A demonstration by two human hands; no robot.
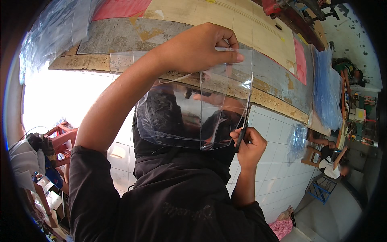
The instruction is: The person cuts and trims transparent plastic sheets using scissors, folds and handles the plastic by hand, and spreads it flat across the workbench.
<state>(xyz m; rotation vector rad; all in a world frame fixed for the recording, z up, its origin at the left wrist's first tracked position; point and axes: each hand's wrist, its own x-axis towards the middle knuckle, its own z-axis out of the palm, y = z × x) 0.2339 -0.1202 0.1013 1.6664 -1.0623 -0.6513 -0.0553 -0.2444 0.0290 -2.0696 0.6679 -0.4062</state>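
A clear plastic piece (173, 115), which looks like a folded sheet or pouch with seams, hangs in front of my body over the table's near edge. My left hand (205, 47) reaches across from the left, thumb and fingers pinching the top of the plastic near its upper right corner. Down at the right, my right hand (250, 147) is closed round the black handles of a pair of scissors (245, 117). The long thin blades point up along the plastic's right edge. Whether they are parted is hard to see.
A worn wooden table (278, 103) bears a cream sheet (193, 11) with red ends. Clear plastic sheets (326, 88) drape over its right end, others (52, 36) at the left. Red stools (62, 139) stand at left. Two people (331, 167) are at far right.
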